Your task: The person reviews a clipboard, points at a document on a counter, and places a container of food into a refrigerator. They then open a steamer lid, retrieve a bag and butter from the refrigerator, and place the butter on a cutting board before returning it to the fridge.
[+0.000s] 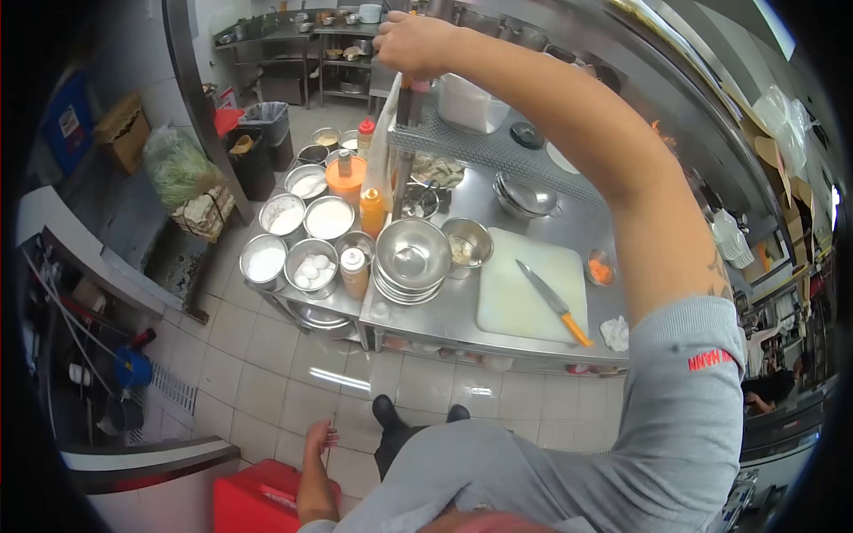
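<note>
The fingers of the right hand (410, 43) curl down over the top of a bottle (418, 89) standing at the near-left corner of the raised perforated shelf (498, 147); whether they grip it firmly is hard to tell. A steady, upright lift would likely serve best. The bottle looks slim and dark-capped. Below sit stacked steel bowls (411, 258), a cutting board (529, 289) and an orange-handled knife (553, 302). The left hand (320, 437) hangs loosely open above a red bin (258, 502).

You are standing in a commercial kitchen: a stainless steel worktop (444, 315) is carrying stacked steel bowls (411, 259) near its left edge, a white cutting board (524, 293) with a knife (554, 303), and steel ingredient tubs (298, 240) are sitting alongside.
</note>
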{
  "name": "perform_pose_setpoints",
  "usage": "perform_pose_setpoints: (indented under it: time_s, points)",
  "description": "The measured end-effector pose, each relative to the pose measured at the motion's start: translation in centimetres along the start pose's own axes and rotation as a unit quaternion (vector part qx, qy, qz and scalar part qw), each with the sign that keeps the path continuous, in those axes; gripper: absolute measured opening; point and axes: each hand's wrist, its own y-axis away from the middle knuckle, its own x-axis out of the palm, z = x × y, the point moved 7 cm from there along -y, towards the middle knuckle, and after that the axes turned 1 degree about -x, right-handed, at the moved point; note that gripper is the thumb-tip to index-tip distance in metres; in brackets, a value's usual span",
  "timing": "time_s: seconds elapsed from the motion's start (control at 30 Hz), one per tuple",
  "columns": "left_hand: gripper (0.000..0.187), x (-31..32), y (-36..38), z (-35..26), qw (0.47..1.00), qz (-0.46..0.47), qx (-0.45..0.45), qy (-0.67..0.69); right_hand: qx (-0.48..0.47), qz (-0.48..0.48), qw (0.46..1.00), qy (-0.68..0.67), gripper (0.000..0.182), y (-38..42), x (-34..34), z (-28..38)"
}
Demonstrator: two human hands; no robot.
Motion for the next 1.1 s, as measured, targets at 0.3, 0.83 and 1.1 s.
perform_pose_setpoints:
  time_s: [0.3, 0.83, 1.1]
  points:
    - [0.057, 3.9, 2.3, -1.7, 0.999, -0.012, 0.034, -0.031, 0.075, -0.022, 0.994, -0.076, 0.018, 2.3, -1.4, -1.7]
    - [0.055, 10.7, 3.8, -0.8, 0.982, 0.074, -0.008, -0.175, 0.126, -0.272, 0.946, -0.123, 0.014, 11.0, -7.0, 7.4]
    - [0.046, 30.9, 4.2, -5.5, 0.85, 0.186, 0.115, -0.48, 0.461, -0.107, 0.62, -0.625, 0.045, 49.6, -1.1, 43.0]
